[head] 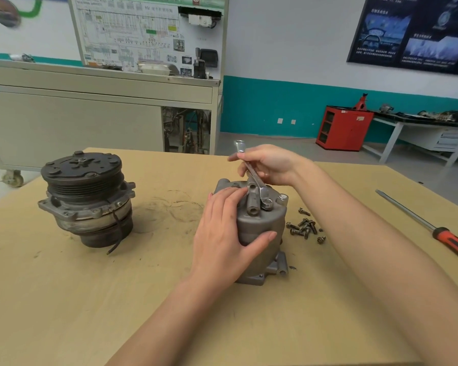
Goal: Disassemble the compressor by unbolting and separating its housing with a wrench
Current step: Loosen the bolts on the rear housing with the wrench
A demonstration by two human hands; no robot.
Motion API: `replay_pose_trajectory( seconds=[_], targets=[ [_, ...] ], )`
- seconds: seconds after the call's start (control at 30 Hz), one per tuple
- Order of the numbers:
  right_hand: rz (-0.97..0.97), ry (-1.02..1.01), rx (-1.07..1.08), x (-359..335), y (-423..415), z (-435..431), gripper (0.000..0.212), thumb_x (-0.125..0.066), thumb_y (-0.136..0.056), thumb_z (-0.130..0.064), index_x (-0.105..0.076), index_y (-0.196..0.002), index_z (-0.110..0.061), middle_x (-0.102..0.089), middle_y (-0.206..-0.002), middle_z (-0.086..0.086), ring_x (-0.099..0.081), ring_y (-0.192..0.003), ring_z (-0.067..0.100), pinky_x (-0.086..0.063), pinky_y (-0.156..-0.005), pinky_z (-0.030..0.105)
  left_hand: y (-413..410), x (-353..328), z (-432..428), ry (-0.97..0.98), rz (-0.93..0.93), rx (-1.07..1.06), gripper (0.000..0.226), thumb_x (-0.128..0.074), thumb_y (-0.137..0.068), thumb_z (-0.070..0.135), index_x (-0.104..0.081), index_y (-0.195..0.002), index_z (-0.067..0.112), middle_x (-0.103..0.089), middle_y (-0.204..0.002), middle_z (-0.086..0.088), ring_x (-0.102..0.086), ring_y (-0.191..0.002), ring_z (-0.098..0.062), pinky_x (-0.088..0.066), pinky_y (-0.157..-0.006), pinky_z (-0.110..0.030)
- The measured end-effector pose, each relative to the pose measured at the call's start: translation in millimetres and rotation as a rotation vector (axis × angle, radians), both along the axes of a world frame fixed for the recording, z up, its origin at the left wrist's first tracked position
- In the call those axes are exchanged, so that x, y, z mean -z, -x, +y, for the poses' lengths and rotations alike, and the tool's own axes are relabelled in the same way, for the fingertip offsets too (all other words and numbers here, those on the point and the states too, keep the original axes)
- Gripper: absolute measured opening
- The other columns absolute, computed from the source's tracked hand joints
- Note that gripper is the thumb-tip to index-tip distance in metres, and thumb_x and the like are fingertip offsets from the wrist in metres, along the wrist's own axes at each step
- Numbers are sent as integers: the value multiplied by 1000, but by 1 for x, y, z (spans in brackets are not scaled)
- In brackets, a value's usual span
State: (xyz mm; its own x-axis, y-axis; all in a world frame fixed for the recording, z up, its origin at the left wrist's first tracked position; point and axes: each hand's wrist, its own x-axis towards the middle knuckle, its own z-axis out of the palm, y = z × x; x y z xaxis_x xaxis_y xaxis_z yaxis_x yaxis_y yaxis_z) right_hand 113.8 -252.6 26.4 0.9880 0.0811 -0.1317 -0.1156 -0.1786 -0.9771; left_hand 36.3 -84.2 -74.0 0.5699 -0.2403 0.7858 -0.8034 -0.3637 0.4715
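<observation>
A grey compressor housing is seen standing upright on the tan desk, its flanged foot resting on the desk surface. The housing is gripped by the left hand: its fingers are laid over the top edge and the thumb is curled across the near side of the body. A wrench is held above the housing by the right hand, whose fingers are closed round the upper part of the shank; the ring end is set down on the top of the housing, just beside a raised port, while the open end sticks up beyond the hand. A small heap of loose bolts is seen on the desk just right of the housing. Further right of it, well apart, a screwdriver with a red and black handle is laid at a slant. Well to the left of the housing a dark pulley unit is stood upright, a black cable hanging down its front.
</observation>
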Motion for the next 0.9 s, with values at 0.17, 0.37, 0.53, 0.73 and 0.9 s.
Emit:
replay_pose_trajectory(
  seconds=[0.17, 0.37, 0.53, 0.73, 0.9],
  targets=[
    [-14, -322, 11, -4, 0, 11, 26, -36, -102, -19, -59, -101, -6, -55, -52, -3, -31, -34, 4, -26, -34, 14, 0, 0, 0, -12, -6, 2, 75, -58, -74, 55, -51, -130, 6, -54, -127, -7, -39, -121, -13, -47, -94, -58],
    [-180, -320, 383, -22, 33, 6, 18, -43, -100, -15, -57, -96, -4, -57, -63, 6, -40, -33, 6, -32, -34, 15, 1, -1, 1, -19, 12, 5, 76, -57, -75, 57, -50, -131, 7, -54, -128, -6, -38, -121, -12, -48, -95, -57],
    [-478, -432, 520, -25, 105, 2, 23, -45, -100, -17, -60, -90, -3, -71, -69, 6, -68, -59, 14, -51, -54, 18, 1, -1, 1, -33, 26, 8, 75, -57, -75, 58, -49, -133, 9, -53, -128, -3, -38, -121, -13, -47, -96, -55],
    [-1176, 172, 656, 39, 162, 40, 13, -56, -94, -26, -64, -88, -16, -72, -79, -7, -71, -69, 16, -58, -64, 31, 0, 0, 1, -21, 4, 2, 73, -58, -75, 55, -50, -131, 8, -54, -127, -5, -39, -120, -15, -47, -95, -56],
    [-1409, 529, 526, 63, 169, 51, 13, -67, -83, -10, -65, -90, 1, -68, -90, 10, -68, -83, 17, -56, -73, 32, 0, 2, 0, -17, 2, 8, 72, -58, -76, 54, -51, -130, 7, -55, -126, -6, -40, -121, -16, -46, -96, -56]
  ],
)
